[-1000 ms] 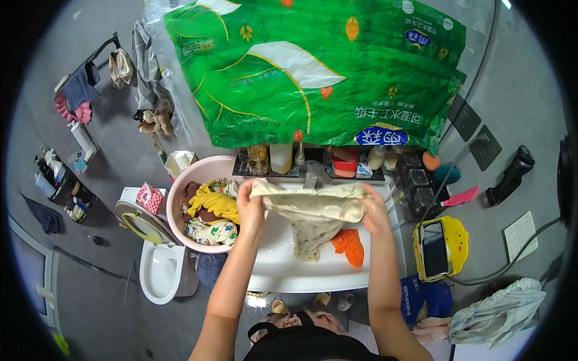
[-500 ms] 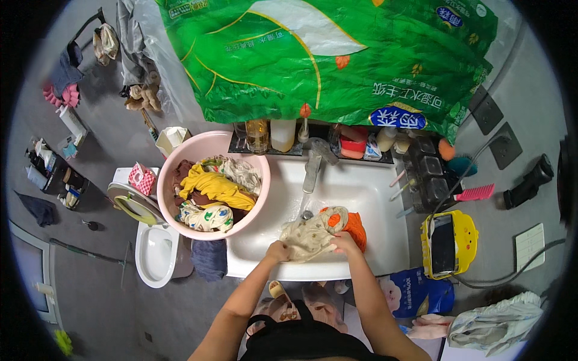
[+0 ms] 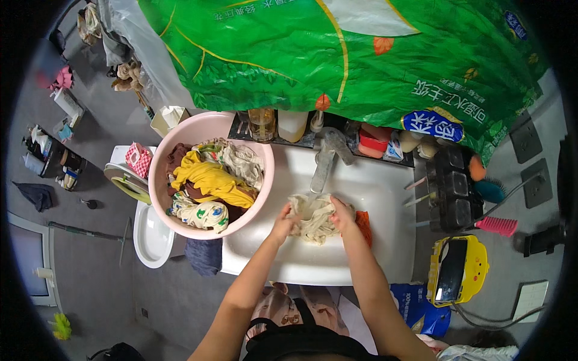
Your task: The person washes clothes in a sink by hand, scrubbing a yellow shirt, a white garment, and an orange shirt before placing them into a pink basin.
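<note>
A bunched cream garment point(image 3: 317, 221) hangs low in the white sink point(image 3: 271, 265), just below the tap point(image 3: 325, 165). My left hand point(image 3: 284, 225) is closed on its left edge, and my right hand point(image 3: 342, 216) grips the right edge. Between my hands the cloth sags in folds. An orange cloth point(image 3: 363, 228) lies in the basin beside my right wrist, partly hidden by my forearm. The garment covers the drain.
A pink basin point(image 3: 270, 180) heaped with clothes overlaps the sink's left side. Bottles point(image 3: 292, 127) and a red box point(image 3: 373, 141) line the back ledge under a large green plastic sheet point(image 3: 271, 54). At the right are a black rack point(image 3: 450, 186) and a yellow phone holder point(image 3: 472, 265).
Both hands have moved away from me toward the tap, lifting the cream garment and gathering it up from its spread-out state. The orange cloth stays at the right. The view has shifted slightly.
</note>
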A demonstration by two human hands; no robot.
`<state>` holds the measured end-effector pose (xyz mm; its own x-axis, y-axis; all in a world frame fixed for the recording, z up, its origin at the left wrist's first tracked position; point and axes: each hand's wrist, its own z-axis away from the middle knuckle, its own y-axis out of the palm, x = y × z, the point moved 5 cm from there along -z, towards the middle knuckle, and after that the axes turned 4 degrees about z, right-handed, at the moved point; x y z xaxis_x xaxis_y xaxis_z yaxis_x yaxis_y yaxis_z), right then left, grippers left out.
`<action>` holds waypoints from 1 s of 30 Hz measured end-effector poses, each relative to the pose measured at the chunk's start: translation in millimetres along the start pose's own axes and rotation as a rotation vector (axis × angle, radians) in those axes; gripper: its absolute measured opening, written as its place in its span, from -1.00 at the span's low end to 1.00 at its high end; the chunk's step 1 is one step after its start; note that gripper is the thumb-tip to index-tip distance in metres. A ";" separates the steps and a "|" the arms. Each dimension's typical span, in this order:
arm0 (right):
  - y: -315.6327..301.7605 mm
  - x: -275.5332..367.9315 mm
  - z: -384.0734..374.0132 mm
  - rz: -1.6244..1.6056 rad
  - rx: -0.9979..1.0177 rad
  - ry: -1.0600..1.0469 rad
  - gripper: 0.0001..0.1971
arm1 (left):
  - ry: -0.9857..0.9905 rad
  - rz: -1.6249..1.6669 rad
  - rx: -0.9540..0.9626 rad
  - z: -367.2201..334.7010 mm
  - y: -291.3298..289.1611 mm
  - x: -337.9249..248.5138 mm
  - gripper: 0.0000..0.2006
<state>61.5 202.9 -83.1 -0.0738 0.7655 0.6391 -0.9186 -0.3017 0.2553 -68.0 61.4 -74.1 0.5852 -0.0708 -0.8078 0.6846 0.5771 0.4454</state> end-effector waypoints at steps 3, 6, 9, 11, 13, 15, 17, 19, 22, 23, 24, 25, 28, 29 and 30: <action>46.1 -18.4 28.2 0.042 0.417 0.011 -0.76 | 0.264 -0.377 -0.014 -1.8 11.8 21.0 -0.61; 53.7 -27.3 65.8 0.073 0.470 -0.077 -0.69 | -0.062 -0.270 -0.197 8.0 8.0 23.8 -0.65; -1.6 -47.4 44.4 0.780 0.059 -0.671 -0.53 | -0.239 0.489 -0.235 21.8 13.7 26.8 -0.63; -6.1 -71.5 40.9 1.157 0.007 -0.695 -0.22 | -0.231 0.893 -0.096 37.2 25.1 12.0 -0.61; -1.0 -85.4 29.2 1.159 -0.154 -0.810 -0.18 | -0.241 1.003 -0.006 52.0 34.0 -2.0 -0.58; 20.3 -84.0 25.4 1.371 -0.287 -0.949 -0.26 | -0.231 1.098 0.036 68.0 36.4 -16.2 -0.57; 19.3 -82.1 2.3 0.954 -0.257 -0.858 -0.38 | -0.116 1.069 -0.036 71.3 22.3 -16.5 -0.54; -18.3 -103.8 -56.3 -0.056 -0.072 -0.464 -0.52 | -0.049 1.157 -0.034 69.4 8.5 -16.5 -0.53; -7.3 -79.8 -56.0 0.688 -0.292 -0.465 -0.64 | -0.096 1.038 -0.196 72.1 -34.4 -2.6 -0.38; 0.5 -69.8 -50.7 0.857 -0.372 -0.381 -0.62 | -0.194 0.922 -0.323 72.4 -51.2 14.0 -0.28; 11.1 -59.4 -44.4 0.858 -0.319 -0.385 -0.60 | -0.322 0.922 -0.381 69.5 -51.7 29.0 -0.22; 28.0 -50.9 -38.3 0.858 -0.259 -0.391 -0.58 | -0.443 0.920 -0.440 67.3 -48.3 40.3 -0.16; 71.1 -24.2 19.8 0.812 -0.023 -0.401 -0.58 | -0.640 1.042 -0.259 54.0 -23.7 58.4 -0.04; 80.5 -11.6 41.7 0.785 0.054 -0.407 -0.58 | -0.679 1.097 -0.126 47.1 -8.3 58.0 -0.02; 79.8 -6.1 56.9 0.769 0.124 -0.460 -0.63 | -0.707 1.139 -0.162 39.3 3.3 57.8 -0.03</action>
<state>10.8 141.8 -25.3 -0.4628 0.0328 0.8858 -0.6297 -0.7155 -0.3025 -14.9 27.3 -104.1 0.9194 0.1357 0.3691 -0.3573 0.6805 0.6398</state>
